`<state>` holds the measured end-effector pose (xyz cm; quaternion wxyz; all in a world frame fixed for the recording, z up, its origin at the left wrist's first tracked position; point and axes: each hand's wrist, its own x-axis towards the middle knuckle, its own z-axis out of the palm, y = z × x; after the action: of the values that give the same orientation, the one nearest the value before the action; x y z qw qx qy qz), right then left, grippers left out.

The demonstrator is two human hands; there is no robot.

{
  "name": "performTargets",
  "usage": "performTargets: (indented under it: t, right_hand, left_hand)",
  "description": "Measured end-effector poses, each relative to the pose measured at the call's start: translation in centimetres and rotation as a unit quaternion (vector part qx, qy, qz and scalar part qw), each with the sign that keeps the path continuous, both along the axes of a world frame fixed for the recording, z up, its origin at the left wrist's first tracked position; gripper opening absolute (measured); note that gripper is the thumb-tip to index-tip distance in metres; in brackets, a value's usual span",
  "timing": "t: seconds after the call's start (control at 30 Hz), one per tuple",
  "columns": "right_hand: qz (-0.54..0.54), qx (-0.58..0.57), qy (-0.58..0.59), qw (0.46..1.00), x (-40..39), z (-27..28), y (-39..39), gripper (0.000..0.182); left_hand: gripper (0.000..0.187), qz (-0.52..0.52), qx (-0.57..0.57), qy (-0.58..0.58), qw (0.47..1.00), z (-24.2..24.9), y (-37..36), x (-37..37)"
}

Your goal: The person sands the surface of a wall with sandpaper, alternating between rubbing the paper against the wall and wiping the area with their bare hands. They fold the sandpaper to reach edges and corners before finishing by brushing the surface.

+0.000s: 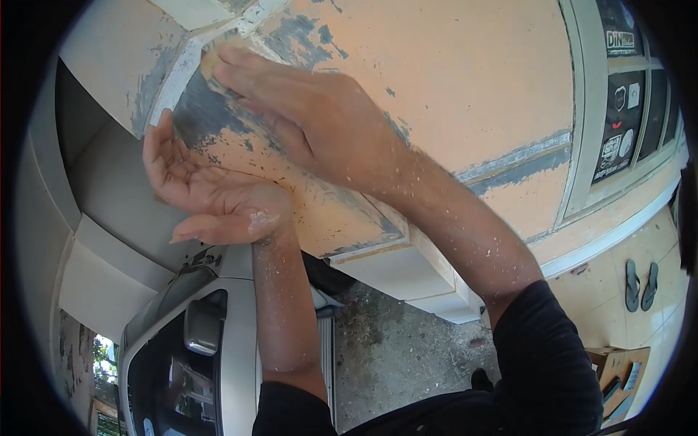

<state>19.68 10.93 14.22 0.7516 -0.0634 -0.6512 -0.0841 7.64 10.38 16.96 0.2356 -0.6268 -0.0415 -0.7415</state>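
An orange wall (465, 80) with grey scraped patches and pale raised trim (174, 83) fills the upper view. My right hand (313, 109) is closed round a small yellowish pad (212, 64), pressed against the wall beside the trim at the upper left. Below and left of it, my left hand (211, 189) is palm up with curled, parted fingers near the wall's lower edge; nothing lies in it. White dust and flecks cover both forearms.
A silver vehicle with a side mirror (206, 325) stands at the lower left. A window frame with stickers (624, 109) is at the right. Dark sandals (632, 287) lie on the tiles, above a wooden box (632, 356). Rough concrete floor (407, 349) shows below.
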Motion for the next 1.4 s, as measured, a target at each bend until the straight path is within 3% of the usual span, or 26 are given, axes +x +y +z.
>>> performTargets:
  t: [0.1, 0.23, 0.33, 0.4, 0.5, 0.6, 0.67, 0.77, 0.83, 0.9, 0.97, 1.03, 1.13, 1.2, 1.27, 1.33, 1.4]
  right_hand:
    - [0.01, -0.046, -0.044, 0.998, 1.1, -1.9, -0.6, 0.049]
    - [0.027, -0.153, -0.027, 0.988, 1.0, -12.2, -3.2, 0.051]
    - [0.004, -0.12, -0.016, 0.993, 0.7, -8.7, -2.5, 0.05]
    - [-0.026, -0.019, 0.04, 0.999, -0.2, -2.6, -0.6, 0.039]
    - [-0.014, -0.126, -0.018, 0.992, 1.0, 1.0, -1.2, 0.038]
    - [0.006, -0.113, 0.016, 0.993, 0.5, -4.6, -1.4, 0.038]
    - [0.029, -0.114, 0.043, 0.992, -0.3, -10.2, -2.6, 0.027]
    - [-0.036, -0.123, 0.053, 0.99, -1.2, -10.4, -3.3, 0.017]
    - [0.016, -0.185, 0.036, 0.982, -0.9, -5.9, -3.1, 0.021]
    - [0.041, -0.053, 0.106, 0.992, -1.6, -1.2, -1.3, 0.018]
    - [0.015, -0.111, 0.075, 0.991, -1.0, 0.4, -2.7, 0.023]
    - [-0.018, -0.168, 0.041, 0.985, -0.9, -0.3, -3.0, 0.028]
    - [-0.043, -0.112, 0.062, 0.991, -2.1, -6.0, -3.5, 0.038]
    - [-0.135, -0.13, 0.047, 0.981, -2.6, -6.9, -4.7, 0.04]
    - [-0.189, -0.128, 0.05, 0.972, -3.3, -4.7, -4.4, 0.046]
    - [-0.271, -0.052, 0.054, 0.96, -3.2, 0.1, -3.2, 0.053]
    - [-0.215, -0.02, 0.092, 0.972, -3.7, 2.9, -2.5, 0.053]
  left_hand:
    - [0.098, -0.026, 0.0, -0.001, 1.0, 0.0, 0.1, 0.2]
    - [0.097, -0.02, 0.014, 0.022, 0.999, 0.1, 0.3, -1.1]
    - [0.095, 0.008, 0.026, 0.063, 0.998, 0.3, 0.3, -1.3]
    - [0.096, -0.024, 0.009, 0.031, 0.999, -0.1, 0.3, -1.1]
    - [0.095, -0.012, 0.023, 0.002, 1.0, -0.1, 0.2, -0.5]
    - [0.092, 0.0, 0.012, 0.011, 1.0, -0.2, 0.3, -0.7]
    - [0.09, 0.008, -0.004, 0.029, 1.0, -0.1, -0.1, -0.6]
    - [0.086, -0.007, -0.013, 0.036, 0.999, 0.5, 0.0, 0.0]
    - [0.085, -0.036, -0.027, 0.036, 0.998, 0.1, -0.1, -0.2]
    - [0.084, -0.032, -0.022, 0.047, 0.998, 0.3, 0.0, -0.4]
    - [0.083, -0.024, -0.019, 0.042, 0.999, 0.4, 0.0, -0.5]
    - [0.083, -0.021, -0.014, 0.033, 0.999, 0.2, 0.0, -0.4]
    - [0.083, -0.074, -0.02, 0.002, 0.997, 0.2, 0.2, -0.1]
    - [0.083, -0.025, -0.007, 0.022, 0.999, 0.3, 0.5, -0.6]
    - [0.083, -0.011, -0.02, 0.021, 1.0, 0.2, 0.3, -0.9]
    - [0.083, -0.001, -0.033, 0.018, 0.999, 0.1, 0.1, -1.0]
    - [0.083, -0.027, -0.036, 0.025, 0.999, 0.1, 0.1, -0.9]
